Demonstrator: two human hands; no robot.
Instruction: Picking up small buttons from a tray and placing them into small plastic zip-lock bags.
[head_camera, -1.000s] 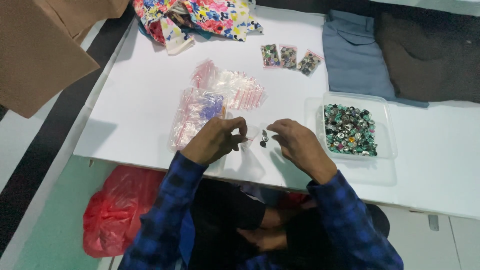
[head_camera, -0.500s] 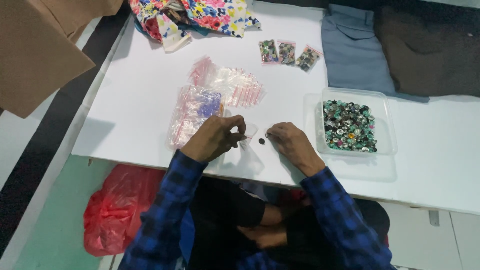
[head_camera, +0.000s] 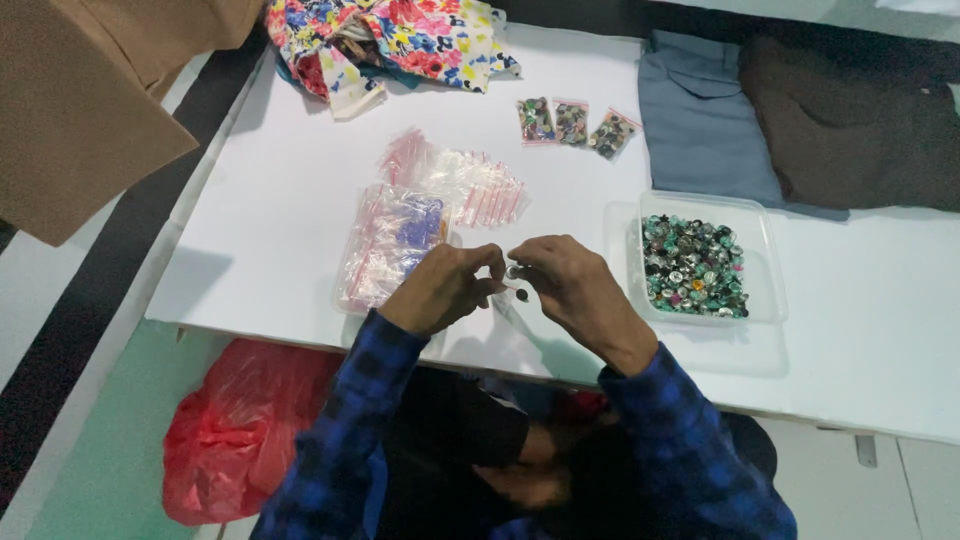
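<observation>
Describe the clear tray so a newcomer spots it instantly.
On the white table, look just right of the right hand, below the folded blue garment. The clear tray sits there, the only rigid container, heaped with small mixed-colour buttons, unlike the flat plastic bags nearby.

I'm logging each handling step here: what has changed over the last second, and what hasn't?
The right hand drew back toward the left hand; fingertips now meet around small dark buttons, with a clear bag beneath. Half a second ago one button lay on the table between them. Button tray, bag pile and fabrics unchanged.
</observation>
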